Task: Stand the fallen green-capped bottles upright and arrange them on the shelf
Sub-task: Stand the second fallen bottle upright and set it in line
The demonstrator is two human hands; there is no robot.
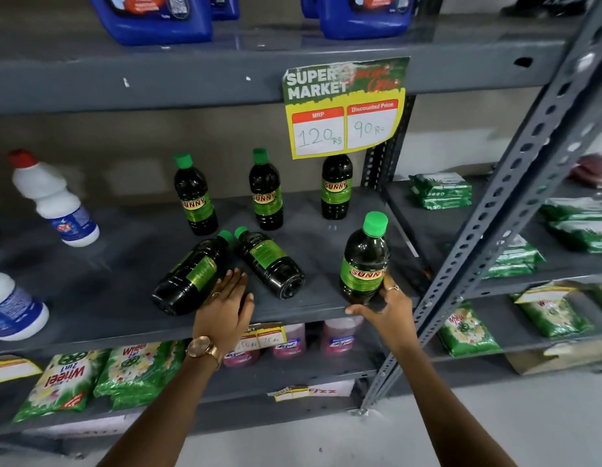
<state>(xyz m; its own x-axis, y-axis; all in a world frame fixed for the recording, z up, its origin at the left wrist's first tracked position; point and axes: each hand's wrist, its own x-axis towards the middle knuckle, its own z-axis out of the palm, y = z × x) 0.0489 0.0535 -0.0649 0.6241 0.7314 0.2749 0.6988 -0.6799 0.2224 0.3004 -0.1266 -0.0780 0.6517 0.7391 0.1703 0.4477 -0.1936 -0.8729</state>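
Three dark green-capped bottles stand upright in a row at the back of the grey shelf [117, 264]: a left one [194, 197], a middle one [266, 192] and a right one [336, 188]. Two more lie on their sides in front, one on the left [188, 274] and one beside it [269, 262], caps pointing toward the back. My left hand [225, 305] rests flat with fingers apart between the two fallen bottles, touching the left one's base. My right hand [388, 306] grips the base of an upright bottle [365, 259] near the shelf's front right edge.
White red-capped bottles [53, 200] stand at the shelf's left. A yellow price sign [345, 109] hangs from the shelf above, over the right bottle. A slanted metal upright [495, 210] borders the right side. Green detergent packs [73, 379] and pink bottles fill the shelf below.
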